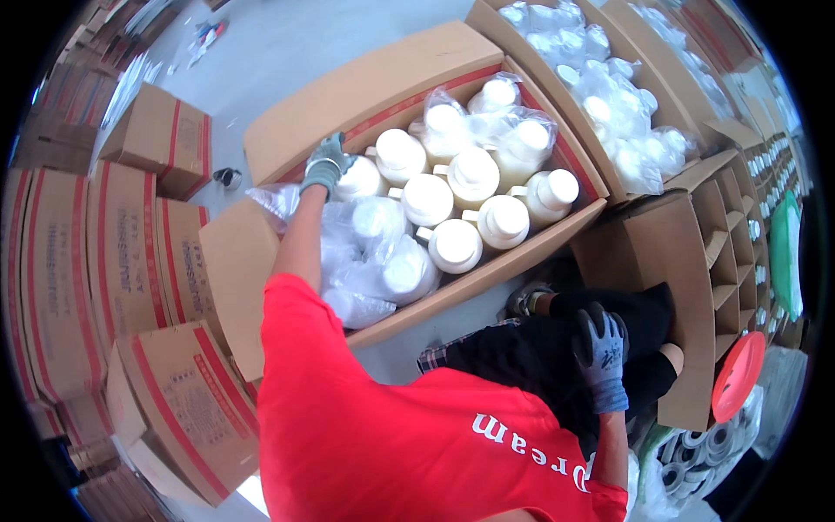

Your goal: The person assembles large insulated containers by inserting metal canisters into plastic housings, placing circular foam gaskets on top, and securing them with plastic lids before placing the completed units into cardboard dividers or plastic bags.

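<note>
My red T-shirt (391, 435) fills the bottom of the view, soft knit. Right hand (602, 348) in a grey knit glove with dark coated palm, lying flat on my knee over the black shorts (539, 357), fingers loosely spread, holding nothing. Beside it: a red round plastic lid (738, 376) on edge and a bag of white rolls (696, 448) below it.

Left arm runs bare up to the left hand (324, 165), same grey glove, reaching into the open corrugated carton (383, 83). Fingers curl down over the top of a white plastic bottle (359, 178) at the carton's far-left corner; can't tell whether the grip is closed on it or just resting.

Carton holds more white bottles (474, 174), round shoulders, short necks with side handles, smooth caps, packed upright in rows. Several at the near-left end and the far-right end sit under crinkled clear plastic bags (365, 252).

Right of it: a divider box (687, 261) with cardboard cell partitions, empty cells visible. Behind that, a second carton (522, 35) full of bagged white bottles.

Left side: stacked closed cartons (130, 261) with red stripes. Further out, grey concrete floor (287, 43), smooth.
</note>
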A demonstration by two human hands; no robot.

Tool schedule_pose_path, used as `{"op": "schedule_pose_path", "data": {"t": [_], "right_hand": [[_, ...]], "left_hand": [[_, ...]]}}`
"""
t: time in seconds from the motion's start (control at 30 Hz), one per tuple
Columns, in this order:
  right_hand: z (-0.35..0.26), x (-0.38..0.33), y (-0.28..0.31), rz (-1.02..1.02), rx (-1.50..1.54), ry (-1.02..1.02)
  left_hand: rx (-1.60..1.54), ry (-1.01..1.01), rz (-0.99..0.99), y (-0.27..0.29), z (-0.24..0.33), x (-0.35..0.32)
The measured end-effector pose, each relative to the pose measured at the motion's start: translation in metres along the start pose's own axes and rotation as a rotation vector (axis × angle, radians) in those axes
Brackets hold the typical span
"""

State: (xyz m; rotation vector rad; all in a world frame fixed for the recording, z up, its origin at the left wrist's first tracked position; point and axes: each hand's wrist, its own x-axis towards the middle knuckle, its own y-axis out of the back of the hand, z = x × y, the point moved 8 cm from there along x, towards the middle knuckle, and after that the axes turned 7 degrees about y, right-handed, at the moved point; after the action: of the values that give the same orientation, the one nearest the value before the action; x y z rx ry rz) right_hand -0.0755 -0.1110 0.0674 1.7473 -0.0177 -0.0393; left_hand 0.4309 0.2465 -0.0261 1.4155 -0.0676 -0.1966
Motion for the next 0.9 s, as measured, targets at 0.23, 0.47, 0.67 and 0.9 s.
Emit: {"op": "schedule_pose_path", "data": {"t": [0.23,0.47,0.67,0.9], "right_hand": [[-0.001,0.002,0.012,0.007,0.052,-0.02],[-0.034,0.087,0.041,0.253,0.472,-0.046],[-0.054,0.125,0.058,0.461,0.888,0.085],[0.089,-0.034,0.175,0.75,0.072,-0.317]], "left_hand": [[0.442,-0.014,-0.221,-0.065,-0.005,-0.009],[-1.143,-0.079,-0.321,0.111,0.137,-0.109],[-0.73,-0.581,-0.55,0.035,0.209,-0.179],[0.173,-0.004,-0.029,-0.107,-0.063,-0.007]]}}
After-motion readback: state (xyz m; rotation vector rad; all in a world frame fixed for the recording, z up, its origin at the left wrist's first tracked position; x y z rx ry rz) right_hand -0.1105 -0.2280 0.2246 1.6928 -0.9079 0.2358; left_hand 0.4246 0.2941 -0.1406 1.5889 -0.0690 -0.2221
